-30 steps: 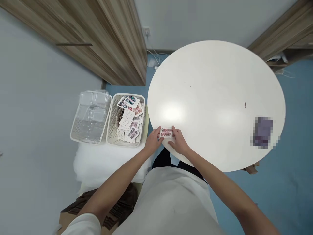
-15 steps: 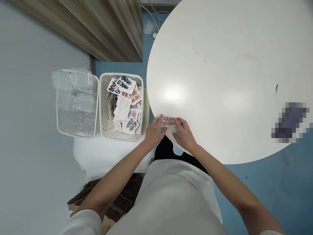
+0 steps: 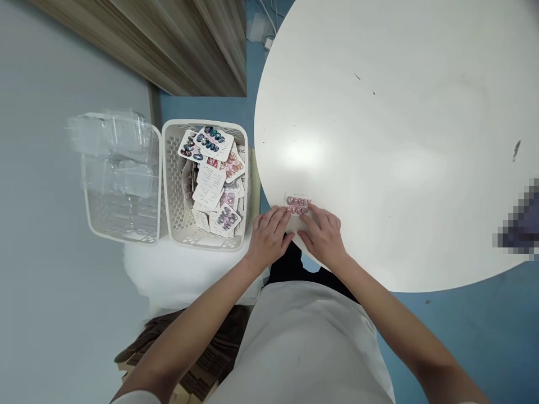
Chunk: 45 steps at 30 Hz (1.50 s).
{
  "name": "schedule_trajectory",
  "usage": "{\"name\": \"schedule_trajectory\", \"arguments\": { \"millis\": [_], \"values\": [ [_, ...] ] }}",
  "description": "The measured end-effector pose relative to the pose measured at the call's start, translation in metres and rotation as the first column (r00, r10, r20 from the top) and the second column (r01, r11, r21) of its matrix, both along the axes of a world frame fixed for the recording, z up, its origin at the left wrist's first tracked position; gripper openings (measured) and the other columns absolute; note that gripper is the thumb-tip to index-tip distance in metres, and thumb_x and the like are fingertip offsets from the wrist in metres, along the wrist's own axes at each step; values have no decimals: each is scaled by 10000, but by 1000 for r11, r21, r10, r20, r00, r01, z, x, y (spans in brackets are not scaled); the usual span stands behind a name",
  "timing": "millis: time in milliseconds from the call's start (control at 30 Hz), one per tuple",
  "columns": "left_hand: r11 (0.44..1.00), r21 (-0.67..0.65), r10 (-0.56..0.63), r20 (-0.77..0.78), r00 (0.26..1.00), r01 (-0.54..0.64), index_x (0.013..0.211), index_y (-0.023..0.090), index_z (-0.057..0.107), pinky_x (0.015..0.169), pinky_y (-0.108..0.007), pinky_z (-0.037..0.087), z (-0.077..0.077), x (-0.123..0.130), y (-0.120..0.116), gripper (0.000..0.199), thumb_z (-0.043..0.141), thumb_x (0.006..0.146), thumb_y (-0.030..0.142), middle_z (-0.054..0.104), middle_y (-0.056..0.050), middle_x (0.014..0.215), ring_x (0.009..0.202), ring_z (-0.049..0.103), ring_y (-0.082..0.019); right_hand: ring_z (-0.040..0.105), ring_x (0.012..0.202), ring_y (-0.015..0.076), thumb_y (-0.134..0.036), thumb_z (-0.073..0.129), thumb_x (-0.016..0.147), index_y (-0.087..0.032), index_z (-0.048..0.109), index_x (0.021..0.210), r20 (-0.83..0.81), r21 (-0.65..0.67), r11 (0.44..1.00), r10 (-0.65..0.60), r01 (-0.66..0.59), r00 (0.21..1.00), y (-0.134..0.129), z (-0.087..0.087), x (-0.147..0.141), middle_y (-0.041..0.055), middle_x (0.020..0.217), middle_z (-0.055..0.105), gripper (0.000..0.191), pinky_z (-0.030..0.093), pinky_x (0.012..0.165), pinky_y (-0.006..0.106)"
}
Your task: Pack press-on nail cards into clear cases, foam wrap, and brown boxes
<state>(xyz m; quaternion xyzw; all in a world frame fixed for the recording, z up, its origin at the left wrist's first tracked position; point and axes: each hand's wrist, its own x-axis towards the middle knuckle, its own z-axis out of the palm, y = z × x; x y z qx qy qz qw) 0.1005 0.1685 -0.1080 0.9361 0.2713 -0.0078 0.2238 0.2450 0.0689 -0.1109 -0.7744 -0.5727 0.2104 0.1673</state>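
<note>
A small card of press-on nails (image 3: 297,205), with two rows of shiny pink nails, lies at the near left edge of the white round table. My left hand (image 3: 269,233) has its curled fingertips on the card's lower left corner, its thumb just below. From the other side, my right hand (image 3: 325,234) presses its bent fingers against the card's right end, with its thumb lower down, off the card. Between them the two hands grip the card. Fingertips cover its lower corners.
Left of the table (image 3: 379,140) stands a white basket (image 3: 168,185) heaped with nail cards (image 3: 214,143). Beside it, another basket (image 3: 159,191) holds clear plastic boxes (image 3: 135,179). A pixelated dark object (image 3: 524,224) lies at the table's right. Brown cardboard (image 3: 197,348) sits below left.
My left fingers have shifted from the card's left edge onto its lower left corner, and the thumb has dropped below it. My right hand stays at the right end. The view has shifted slightly.
</note>
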Motion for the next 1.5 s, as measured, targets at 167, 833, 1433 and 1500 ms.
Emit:
{"name": "schedule_trajectory", "arguments": {
  "millis": [167, 833, 1433, 1500],
  "values": [
    [998, 26, 52, -9, 999, -52, 1295, 149, 396, 953, -407, 264, 2, 9, 5, 501, 417, 848, 374, 471, -127, 1302, 1242, 364, -280, 412, 1107, 277, -260, 506, 811, -236, 518, 1133, 41, -4, 998, -60, 61, 997, 13, 5, -1, 100, 1324, 422, 323, 292, 889, 441],
    [981, -21, 192, 128, 973, -191, 1299, 139, 392, 996, -388, 268, -10, 14, 5, 526, 473, 824, 351, 487, -135, 1285, 1252, 364, -265, 416, 1143, 274, -244, 501, 799, -266, 551, 1089, 100, 46, 992, -122, 118, 987, 32, 0, -1, 77, 1275, 475, 295, 231, 925, 453],
    [973, -23, 224, 323, 920, -229, 1148, 178, 506, 909, -365, 392, 16, -9, 7, 347, 473, 803, 206, 589, -100, 1114, 1117, 498, -221, 454, 1114, 245, -240, 477, 828, -236, 530, 1089, 72, 79, 994, 70, -75, 995, 48, 35, -4, 93, 1217, 515, 266, 273, 908, 415],
    [963, -37, 264, 354, 897, -269, 1102, 193, 528, 880, -344, 411, 21, -17, 7, 320, 481, 786, 175, 611, -80, 1041, 1042, 536, -197, 482, 1076, 226, -231, 468, 833, -233, 517, 1108, 39, 79, 985, 153, -156, 987, 55, 43, -10, 89, 1186, 540, 280, 281, 909, 407]
  ]
}}
